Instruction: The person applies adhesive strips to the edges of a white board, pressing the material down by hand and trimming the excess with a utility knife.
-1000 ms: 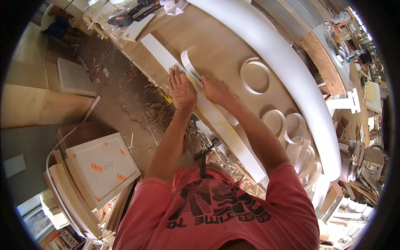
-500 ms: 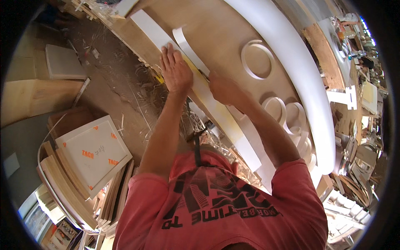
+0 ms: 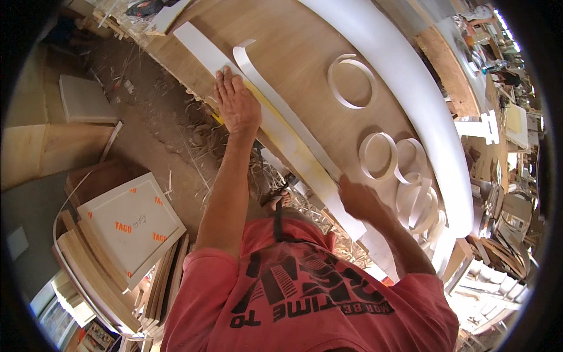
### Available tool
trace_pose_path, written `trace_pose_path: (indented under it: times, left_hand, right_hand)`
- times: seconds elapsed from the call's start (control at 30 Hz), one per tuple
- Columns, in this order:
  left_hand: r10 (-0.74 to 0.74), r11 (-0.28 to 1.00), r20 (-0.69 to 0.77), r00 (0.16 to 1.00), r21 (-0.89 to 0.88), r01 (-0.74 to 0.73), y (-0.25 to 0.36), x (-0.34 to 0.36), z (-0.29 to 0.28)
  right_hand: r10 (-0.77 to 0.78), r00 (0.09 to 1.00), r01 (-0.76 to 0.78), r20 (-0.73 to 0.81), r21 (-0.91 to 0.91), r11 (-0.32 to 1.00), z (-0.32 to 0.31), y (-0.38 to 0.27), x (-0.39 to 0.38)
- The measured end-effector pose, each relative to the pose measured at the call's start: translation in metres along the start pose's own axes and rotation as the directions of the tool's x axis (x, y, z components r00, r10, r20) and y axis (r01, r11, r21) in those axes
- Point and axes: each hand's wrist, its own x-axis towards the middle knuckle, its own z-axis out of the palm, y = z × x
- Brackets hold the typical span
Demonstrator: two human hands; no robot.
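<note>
My left hand [image 3: 237, 102] lies open on a long white straight board [image 3: 199, 47], which has a yellowish stain down its length. Alongside runs a thin white strip [image 3: 252, 67] with a curled far end. My right hand [image 3: 355, 196] is closed low on that strip, near the board's lower end, round something I cannot make out. Both rest over a brown plywood surface [image 3: 293, 70]. Several white strips curled into loops, among them a separate ring [image 3: 368, 79], lie to the right.
A long white curved piece [image 3: 425, 100] borders the plywood. At the top left are a dark power tool [image 3: 143, 9] and a person [image 3: 64, 29]. Stacked panels [image 3: 135, 229] stand lower left beside a floor littered with offcuts [image 3: 152, 141]. Cluttered benches [image 3: 492, 88] line the right.
My right hand has slid a long way down along the strip toward me, and more of the strip now shows straight. My left hand has stayed on the board as the view shifted slightly.
</note>
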Motion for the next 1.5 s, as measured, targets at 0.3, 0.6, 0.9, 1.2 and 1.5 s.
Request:
trace_pose_path:
  times: [0.3, 0.6, 0.9, 1.2, 1.5]
  left_hand:
    - [0.012, 1.000, -0.031, 0.999, -0.017, -0.013, -0.008, 0.001, 0.008]
    - [0.053, 0.999, -0.004, 0.999, 0.011, -0.053, -0.009, 0.001, 0.006]
    - [0.047, 0.999, -0.020, 0.999, 0.009, -0.047, -0.012, 0.002, 0.008]
    - [0.029, 0.999, 0.000, 1.000, -0.016, -0.029, -0.009, 0.001, 0.004]
    - [0.014, 0.989, -0.029, 0.999, -0.147, -0.018, -0.009, -0.002, 0.001]
  right_hand:
    - [0.068, 0.880, 0.155, -0.470, 0.419, 0.895, -0.017, 0.004, -0.034]
    - [0.085, 0.990, 0.098, -0.108, 0.988, 0.115, -0.009, -0.015, 0.029]
    - [-0.011, 0.807, 0.588, -0.591, 0.805, -0.075, -0.147, -0.082, -0.019]
    - [-0.216, 0.869, 0.458, -0.445, 0.560, 0.690, -0.102, -0.049, 0.032]
    - [-0.304, 0.652, 0.500, -0.695, 0.092, 0.861, -0.057, -0.106, 0.157]
